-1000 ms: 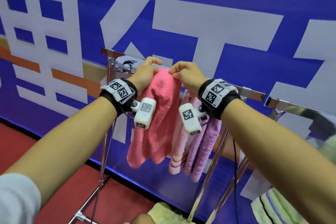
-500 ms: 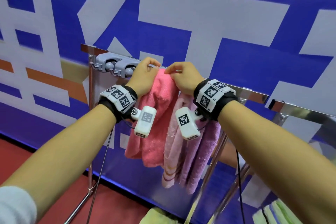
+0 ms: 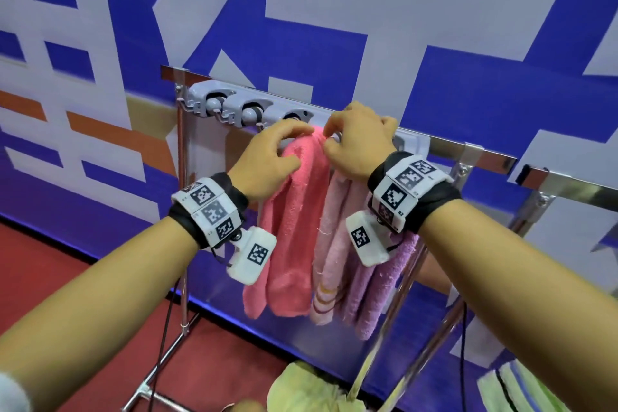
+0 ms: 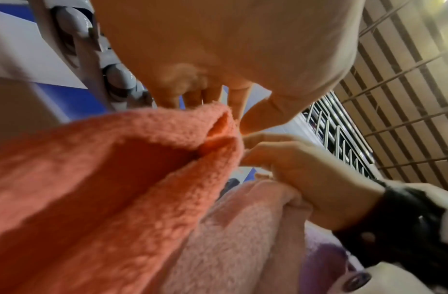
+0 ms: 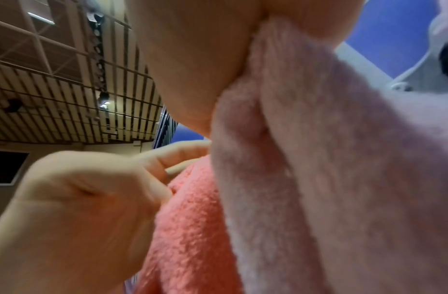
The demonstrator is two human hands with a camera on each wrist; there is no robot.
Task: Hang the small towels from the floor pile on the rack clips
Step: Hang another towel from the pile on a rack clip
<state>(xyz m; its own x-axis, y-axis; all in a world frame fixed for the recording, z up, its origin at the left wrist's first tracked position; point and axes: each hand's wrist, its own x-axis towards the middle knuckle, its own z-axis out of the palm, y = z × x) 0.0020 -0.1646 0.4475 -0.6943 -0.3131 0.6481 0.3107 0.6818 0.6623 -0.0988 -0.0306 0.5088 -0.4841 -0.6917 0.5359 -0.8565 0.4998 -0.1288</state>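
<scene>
A coral pink towel (image 3: 294,211) hangs folded from the grey clip strip (image 3: 234,107) on the metal rack (image 3: 475,157). My left hand (image 3: 301,144) curls over the towel's top from the left, thumb beneath. My right hand (image 3: 329,139) pinches the same top edge from the right. The clip behind the towel's top is hidden by fingers. In the left wrist view my left hand (image 4: 225,111) and right hand (image 4: 293,165) meet at the towel's fold (image 4: 218,127). A pale pink towel (image 3: 337,244) and a purple towel (image 3: 378,278) hang to the right.
Three grey clips to the left hold nothing. A yellow-green towel (image 3: 307,391) lies on the red floor (image 3: 83,278) below the rack, and a green striped cloth (image 3: 521,388) lies at the lower right. A blue and white banner (image 3: 368,27) stands right behind the rack.
Both hands have drawn closer together at the coral towel's top, against the clip strip. The head view has shifted, and more clips show at the left.
</scene>
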